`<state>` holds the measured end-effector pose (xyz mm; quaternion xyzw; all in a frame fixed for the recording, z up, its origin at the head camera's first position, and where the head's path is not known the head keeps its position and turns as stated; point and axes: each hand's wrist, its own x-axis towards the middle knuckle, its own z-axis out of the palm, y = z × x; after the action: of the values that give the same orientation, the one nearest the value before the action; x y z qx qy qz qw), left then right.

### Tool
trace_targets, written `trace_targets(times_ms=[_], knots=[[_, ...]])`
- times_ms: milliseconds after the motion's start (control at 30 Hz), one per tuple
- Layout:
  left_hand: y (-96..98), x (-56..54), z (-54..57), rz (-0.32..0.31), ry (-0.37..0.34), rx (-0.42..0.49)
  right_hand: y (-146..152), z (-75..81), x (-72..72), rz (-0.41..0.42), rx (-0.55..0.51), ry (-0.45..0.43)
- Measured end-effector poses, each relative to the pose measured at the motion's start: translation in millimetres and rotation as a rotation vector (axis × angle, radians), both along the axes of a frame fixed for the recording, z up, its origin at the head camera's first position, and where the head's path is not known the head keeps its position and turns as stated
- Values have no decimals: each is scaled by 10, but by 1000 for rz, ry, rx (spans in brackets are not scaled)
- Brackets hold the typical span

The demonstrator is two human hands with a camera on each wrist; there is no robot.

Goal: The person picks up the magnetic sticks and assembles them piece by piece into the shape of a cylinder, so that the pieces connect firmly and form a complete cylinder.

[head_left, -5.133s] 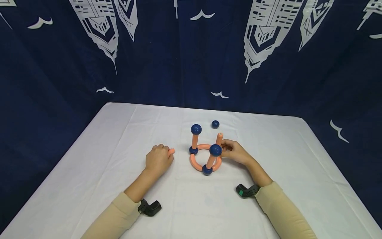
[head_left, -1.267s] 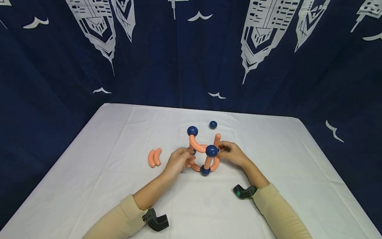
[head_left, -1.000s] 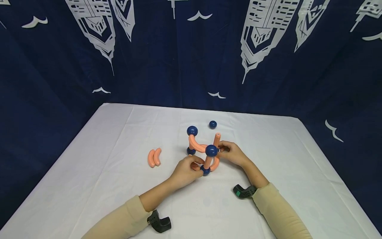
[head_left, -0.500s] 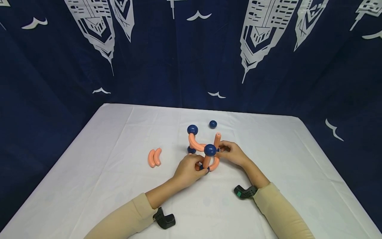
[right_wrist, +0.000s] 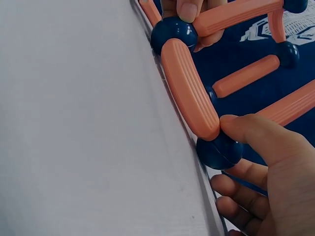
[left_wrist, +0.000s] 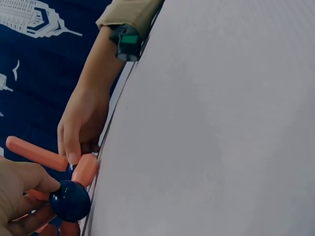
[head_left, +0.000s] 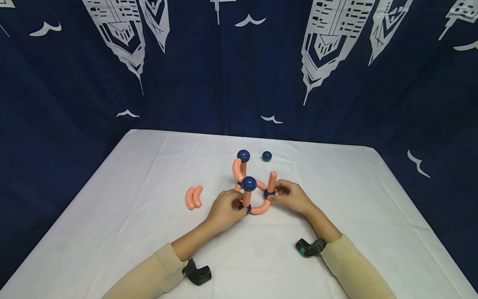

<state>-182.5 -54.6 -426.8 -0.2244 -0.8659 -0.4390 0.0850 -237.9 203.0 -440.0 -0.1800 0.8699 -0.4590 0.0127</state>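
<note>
Between both hands stands a magnetic construction of blue balls and orange rods. Its base is a ring with a curved rod [head_left: 261, 208] along the front. My left hand [head_left: 223, 211] pinches the front base ball [right_wrist: 173, 33], thumb on its side. My right hand [head_left: 294, 198] pinches the right base ball [right_wrist: 219, 151] between thumb and fingers. Two upright rods carry top balls, one front ball [head_left: 248, 184] and one back ball [head_left: 243, 156]. A curved rod [head_left: 237, 169] slopes down from the back one towards the front one. The right upright rod [head_left: 272, 181] has a bare top.
Two curved orange rods [head_left: 190, 198] lie side by side left of the construction. A loose blue ball [head_left: 267, 156] sits behind it. White cloth [head_left: 149, 232] covers the table, and a dark blue printed curtain [head_left: 224, 74] hangs behind.
My left hand set down two curved rods, and one now hangs at the back top ball. It then gripped the front base ball and shifted it left, turning the front upright with it.
</note>
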Motion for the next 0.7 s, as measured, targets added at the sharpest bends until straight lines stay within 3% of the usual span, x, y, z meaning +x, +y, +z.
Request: trace_targets(times_ms=[500,700], knots=[[-157,-84,-41,40,-78,87,-161,94,177,-17,32,39],[-197,-116,-70,62,-89,123,-160,18,181,-29,26,58]])
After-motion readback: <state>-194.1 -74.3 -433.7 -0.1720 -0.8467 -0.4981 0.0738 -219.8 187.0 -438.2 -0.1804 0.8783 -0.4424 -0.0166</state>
